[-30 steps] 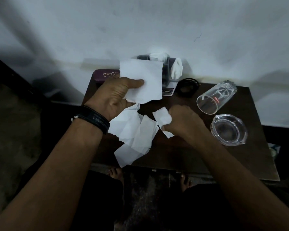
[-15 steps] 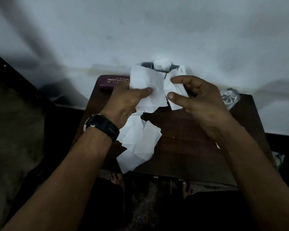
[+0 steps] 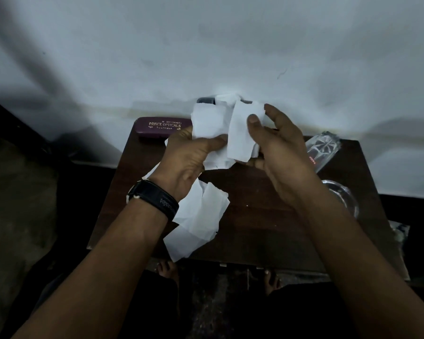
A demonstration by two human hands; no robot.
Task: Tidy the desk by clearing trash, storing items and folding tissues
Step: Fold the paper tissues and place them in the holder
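A white tissue is gripped between thumb and fingers of the left hand, raised above the back of a dark wooden desk. A second tissue, overlapping the first, is pinched by the right hand. Loose tissues are piled at the desk's front left. A maroon glasses case is laid at its back left corner.

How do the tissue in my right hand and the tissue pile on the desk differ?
The tissue in the right hand is one narrow piece; the tissue pile is several overlapping sheets. The tissue hangs upright, off the desk, in a thumb-and-finger grip; the tissue pile lies flat on the desk, reaching its near edge. Both are white and creased.
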